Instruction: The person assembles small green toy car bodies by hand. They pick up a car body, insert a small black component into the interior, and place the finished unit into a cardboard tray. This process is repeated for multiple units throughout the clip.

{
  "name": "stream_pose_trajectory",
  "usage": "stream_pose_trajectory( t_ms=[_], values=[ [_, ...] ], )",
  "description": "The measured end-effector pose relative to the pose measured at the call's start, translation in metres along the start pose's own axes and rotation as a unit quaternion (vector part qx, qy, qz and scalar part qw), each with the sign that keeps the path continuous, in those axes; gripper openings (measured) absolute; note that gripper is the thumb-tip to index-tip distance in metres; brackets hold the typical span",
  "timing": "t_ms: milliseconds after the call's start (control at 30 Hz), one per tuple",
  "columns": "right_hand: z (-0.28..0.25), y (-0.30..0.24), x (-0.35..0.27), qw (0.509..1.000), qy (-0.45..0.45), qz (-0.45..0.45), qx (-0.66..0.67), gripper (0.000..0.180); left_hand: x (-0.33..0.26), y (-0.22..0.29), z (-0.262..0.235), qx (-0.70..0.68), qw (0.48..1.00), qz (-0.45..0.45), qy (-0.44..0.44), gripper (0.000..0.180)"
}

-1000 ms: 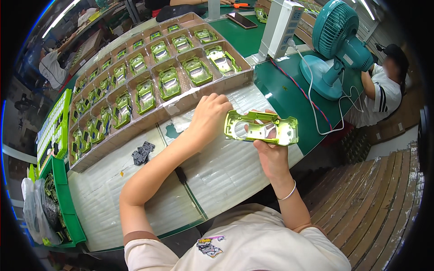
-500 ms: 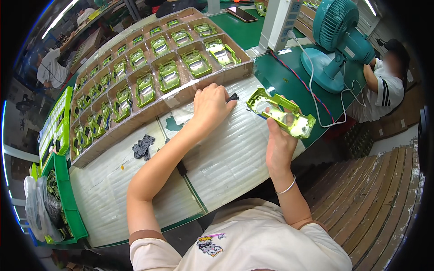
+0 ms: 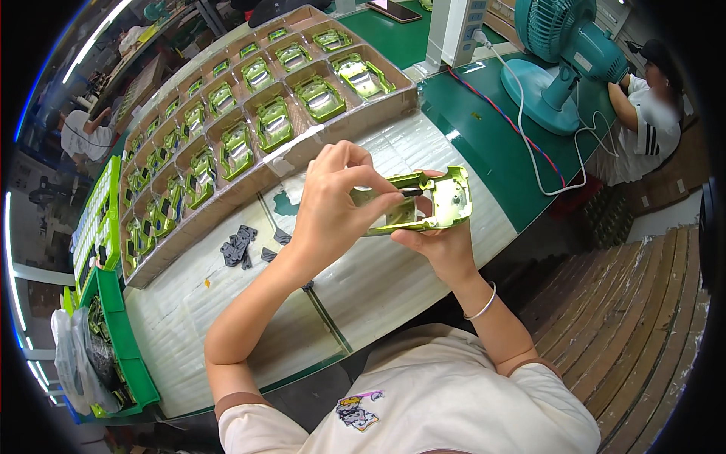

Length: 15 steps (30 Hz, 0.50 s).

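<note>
My right hand (image 3: 446, 248) grips a shiny lime-green plastic shell (image 3: 456, 198) from below and the right, thumb along its near edge. The shell lies sideways above the table, its hollow inside showing. My left hand (image 3: 333, 198) reaches over the shell's left part, thumb and forefinger closed on a small black part (image 3: 413, 192). That part is at the shell's inside; whether it touches the shell I cannot tell. On the table left of my left forearm lies a small pile of dark grey plastic pieces (image 3: 239, 247), with a loose grey piece (image 3: 282, 236) nearer the arm.
A divided cardboard tray (image 3: 302, 153) holds several green shells at the back. At the left stand a green bin (image 3: 130, 352) and a lime-green rack (image 3: 97, 216). A teal fan (image 3: 560, 98), white cable (image 3: 522, 144) and phone (image 3: 393, 10) are at the right back; a co-worker (image 3: 643, 125) sits beyond.
My left hand has lifted off the table beside the tray with the black part and come to the shell. My right hand has moved the shell left and turned it sideways.
</note>
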State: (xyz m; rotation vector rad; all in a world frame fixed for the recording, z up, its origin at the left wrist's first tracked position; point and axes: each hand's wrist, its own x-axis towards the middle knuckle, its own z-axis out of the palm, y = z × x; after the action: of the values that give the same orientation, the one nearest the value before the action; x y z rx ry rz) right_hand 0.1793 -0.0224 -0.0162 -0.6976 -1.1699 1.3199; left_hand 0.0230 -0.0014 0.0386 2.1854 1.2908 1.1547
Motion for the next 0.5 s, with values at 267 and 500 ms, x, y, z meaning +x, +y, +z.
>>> stream_pose_trajectory(
  t_ms=[267, 500],
  values=[
    [-0.006, 0.001, -0.002, 0.997, -0.045, 0.021, -0.060, 0.079, -0.002, -0.005, 0.004, -0.028, 0.999, -0.027, 0.013, 0.013],
    [0.000, 0.003, -0.002, 0.999, -0.006, 0.005, -0.046, 0.075, -0.009, -0.005, 0.011, -0.001, 0.999, -0.012, 0.051, 0.012]
  ],
)
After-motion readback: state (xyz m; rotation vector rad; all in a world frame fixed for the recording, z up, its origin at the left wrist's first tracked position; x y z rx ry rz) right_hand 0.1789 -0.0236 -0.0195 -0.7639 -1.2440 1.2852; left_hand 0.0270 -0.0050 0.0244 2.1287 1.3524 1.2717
